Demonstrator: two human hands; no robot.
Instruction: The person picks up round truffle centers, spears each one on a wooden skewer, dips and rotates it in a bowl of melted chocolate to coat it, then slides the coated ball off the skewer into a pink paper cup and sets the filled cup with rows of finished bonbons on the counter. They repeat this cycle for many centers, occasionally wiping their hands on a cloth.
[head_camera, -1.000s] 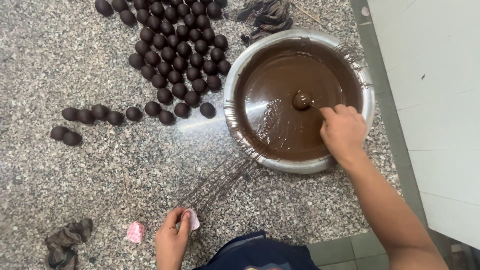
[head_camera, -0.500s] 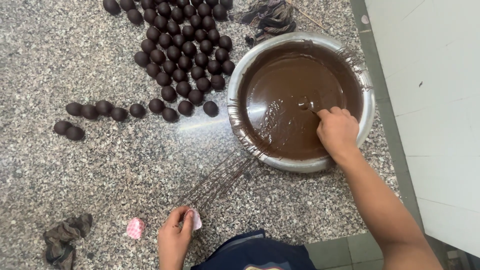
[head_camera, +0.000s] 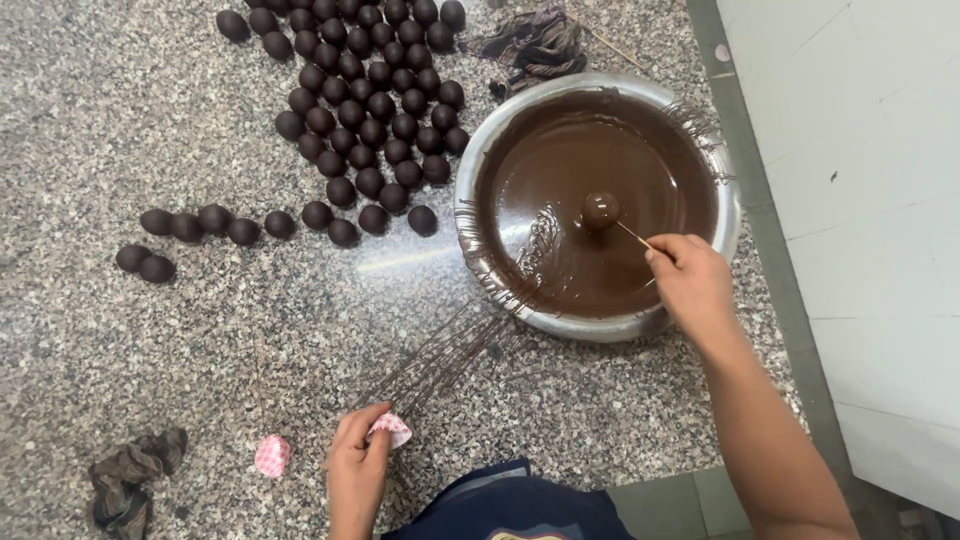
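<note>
Lifting clear of the chocolate bowl (head_camera: 480, 170), the ball (head_camera: 600, 210) now hangs coated — right hand (head_camera: 690, 285) fingers clamped on its stick (head_camera: 632, 236), left hand (head_camera: 355, 475) fingers pinching a paper cup (head_camera: 390, 428).

The right hand (head_camera: 693, 285) is stretched forward on a bare, nearly straight arm, with the fingers closed in a pinch and the knuckles facing up. The left hand (head_camera: 355, 468) stays close to the body, low, its fingers curled in a light pinch.
</note>
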